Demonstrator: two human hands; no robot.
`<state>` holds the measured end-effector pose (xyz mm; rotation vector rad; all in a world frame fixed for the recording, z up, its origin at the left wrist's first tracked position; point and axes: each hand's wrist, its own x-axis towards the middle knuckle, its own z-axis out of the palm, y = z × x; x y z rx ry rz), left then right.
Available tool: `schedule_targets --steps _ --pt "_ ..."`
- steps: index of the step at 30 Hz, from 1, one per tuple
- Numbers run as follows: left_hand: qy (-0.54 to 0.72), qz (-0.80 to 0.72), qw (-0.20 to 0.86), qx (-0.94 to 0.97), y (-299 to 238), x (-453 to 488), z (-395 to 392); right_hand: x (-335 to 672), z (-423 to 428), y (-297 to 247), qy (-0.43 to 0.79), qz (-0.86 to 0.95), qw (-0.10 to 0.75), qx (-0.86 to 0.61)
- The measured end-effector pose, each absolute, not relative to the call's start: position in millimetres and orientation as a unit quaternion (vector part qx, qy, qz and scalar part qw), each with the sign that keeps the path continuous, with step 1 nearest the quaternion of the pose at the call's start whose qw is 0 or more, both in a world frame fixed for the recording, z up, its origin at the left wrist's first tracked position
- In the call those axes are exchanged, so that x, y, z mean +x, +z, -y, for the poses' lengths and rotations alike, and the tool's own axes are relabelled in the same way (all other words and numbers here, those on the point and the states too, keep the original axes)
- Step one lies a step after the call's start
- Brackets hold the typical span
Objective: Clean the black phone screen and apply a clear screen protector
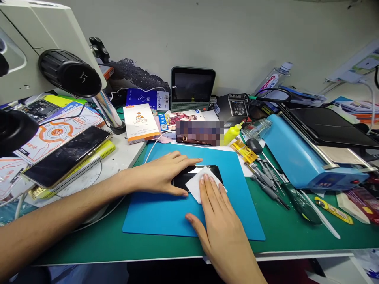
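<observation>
1. The phone (183, 178) lies flat in the middle of the blue mat (154, 217), with dark glass showing.
2. The left hand (164, 173) clasps the phone's left end, thumb on the near edge and fingers laid along the far edge.
3. The right hand (220, 225) lies flat with its fingers straight, pressing a white wipe (196, 184) onto the glass. It grips nothing.
4. To my eye the phone is stiff, light, slick on its face and easy to crack, so the edges look like the safest hold. The wipe looks soft and limp.
5. The left palm hides one end of the phone, and the wipe and fingers hide the other, so I cannot make out the state of the glass. A blurred patch (199, 133) beyond the mat is unreadable.
</observation>
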<state>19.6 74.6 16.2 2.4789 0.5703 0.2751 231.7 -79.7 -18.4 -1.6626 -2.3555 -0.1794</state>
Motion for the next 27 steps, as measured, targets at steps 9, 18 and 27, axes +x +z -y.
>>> schedule_targets --steps 9,18,27 --pt "0.186 -0.316 0.355 0.86 22 18 -77 210 42 -13 -0.037 0.81 0.118 -0.573" --pt "0.262 -0.38 0.077 0.884 18 17 -76 208 78 -21 -0.061 0.823 0.119 -0.552" --pt "0.261 -0.409 0.122 0.866 24 14 -74 182 35 -8 0.003 0.817 0.119 -0.565"
